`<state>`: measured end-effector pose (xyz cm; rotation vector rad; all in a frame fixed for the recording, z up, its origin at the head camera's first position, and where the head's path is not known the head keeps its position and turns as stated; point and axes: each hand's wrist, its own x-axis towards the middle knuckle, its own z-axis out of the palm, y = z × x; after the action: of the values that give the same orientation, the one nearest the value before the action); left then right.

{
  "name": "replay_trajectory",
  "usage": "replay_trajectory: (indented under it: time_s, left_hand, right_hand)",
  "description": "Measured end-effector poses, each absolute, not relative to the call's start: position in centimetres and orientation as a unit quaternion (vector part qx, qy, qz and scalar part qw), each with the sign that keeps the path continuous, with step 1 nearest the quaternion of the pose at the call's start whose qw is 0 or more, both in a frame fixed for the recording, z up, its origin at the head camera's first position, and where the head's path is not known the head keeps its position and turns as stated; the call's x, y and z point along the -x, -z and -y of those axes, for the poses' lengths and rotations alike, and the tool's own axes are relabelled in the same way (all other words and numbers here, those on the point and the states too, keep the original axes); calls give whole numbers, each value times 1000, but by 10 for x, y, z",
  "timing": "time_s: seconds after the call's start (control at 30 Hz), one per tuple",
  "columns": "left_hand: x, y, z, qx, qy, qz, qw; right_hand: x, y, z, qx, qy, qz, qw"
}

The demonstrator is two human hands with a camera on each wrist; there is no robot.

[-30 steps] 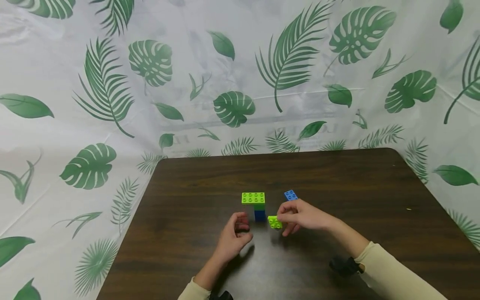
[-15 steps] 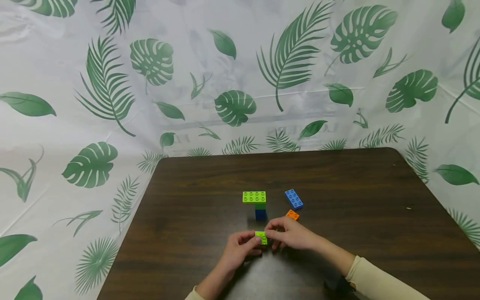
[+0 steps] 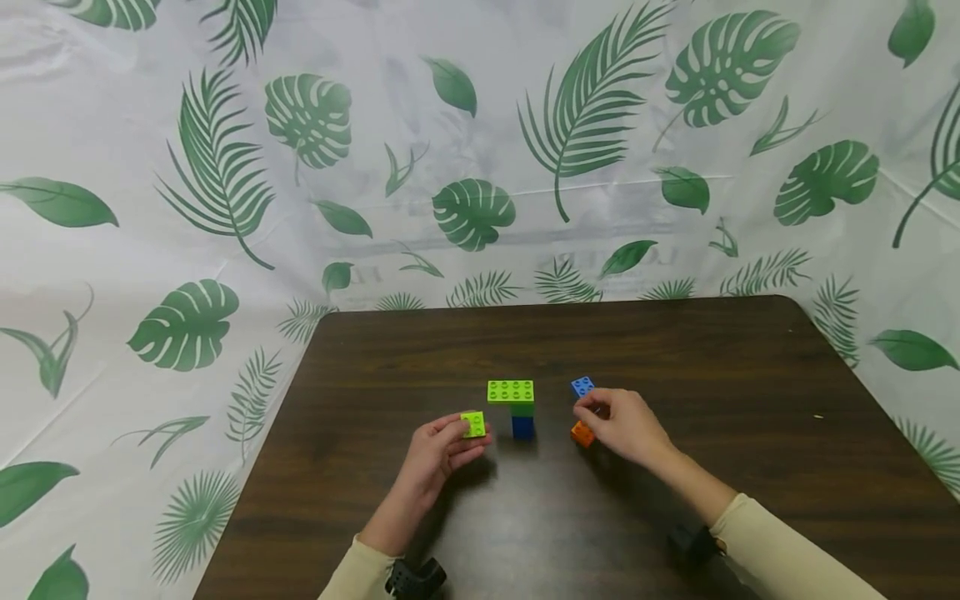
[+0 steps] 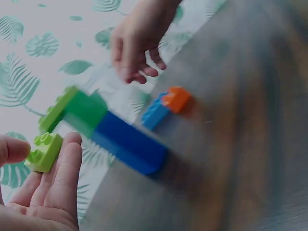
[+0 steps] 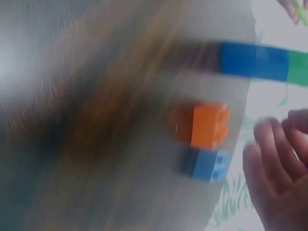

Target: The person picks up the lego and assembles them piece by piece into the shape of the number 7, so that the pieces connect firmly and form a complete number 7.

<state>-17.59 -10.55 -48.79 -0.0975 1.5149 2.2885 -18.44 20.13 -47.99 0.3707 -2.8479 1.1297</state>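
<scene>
No longer sharing the small lime brick (image 3: 473,424) between two hands in front of the tower (image 3: 522,411); now pinching it between thumb and fingers of the left hand (image 3: 437,454) alone, holding it off the table (image 3: 375,367) just to the left of the tower, studs showing upward. Hovering now with the right hand (image 3: 630,423) to the right of the tower, above the orange brick (image 3: 581,433), bending the fingers loosely and gripping nothing, leaving a gap beneath the fingertips in the left wrist view. Leaving the blue brick (image 3: 582,386) lying to the right of the tower too, beyond the orange one and partly covered from above. Touching the tower with neither hand. Seemingly keeping the lime brick ready on one side while freeing the other hand for the orange brick, so probably adding nothing to the tower just yet.
</scene>
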Motion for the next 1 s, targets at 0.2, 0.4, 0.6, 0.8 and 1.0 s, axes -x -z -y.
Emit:
replay_trajectory:
  time_s: [0.2,0.4,0.6,0.8,1.0]
  left_hand:
    - [200,472,114,45,-820,-527,218]
    - [216,462,113,56,-814,-523,246]
    - [221,458,112,61,-805,-532,257]
    - [223,458,110,62,-803,-535,257]
    - [224,459,107,61,-806,-530,257]
  right_hand:
    - [201,488,-219,-52,-286,953,82]
    - [211,499,-228,-46,-259,964,29]
    - [213,505,-227,-50,-247,968,0]
    - [215,508,-225,-54,-230,972,5]
    - [215,507,-225,-61,-220,973,4]
